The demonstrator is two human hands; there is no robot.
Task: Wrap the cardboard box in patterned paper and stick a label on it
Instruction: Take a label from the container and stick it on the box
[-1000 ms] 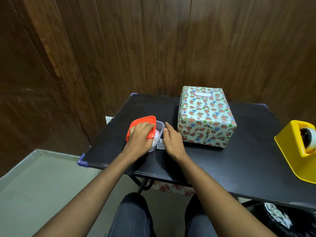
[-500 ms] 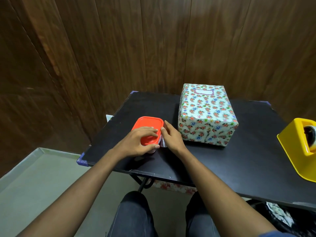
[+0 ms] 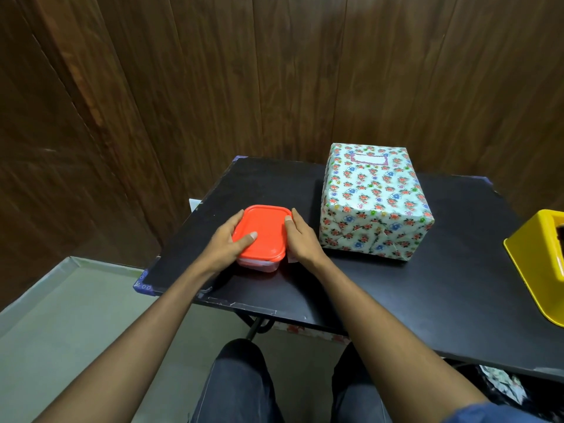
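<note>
The box [image 3: 374,206] stands on the black table [image 3: 396,300], fully covered in floral paper, with a white label [image 3: 368,159] edged in pink on its top near the far side. Left of it sits a small clear container with an orange lid [image 3: 262,232]. My left hand [image 3: 227,244] holds the container's left side, its thumb lying on the lid. My right hand [image 3: 300,238] holds the right side, thumb on the lid's edge. Neither hand touches the wrapped box.
A yellow tape dispenser [image 3: 540,261] sits at the table's right edge. A wood-panelled wall rises right behind the table. My knees are under the front edge, and scraps of floral paper [image 3: 500,383] lie on the floor at lower right.
The orange lid was tilted in my left hand above the open container. It now lies flat on the container, with both hands on its two sides.
</note>
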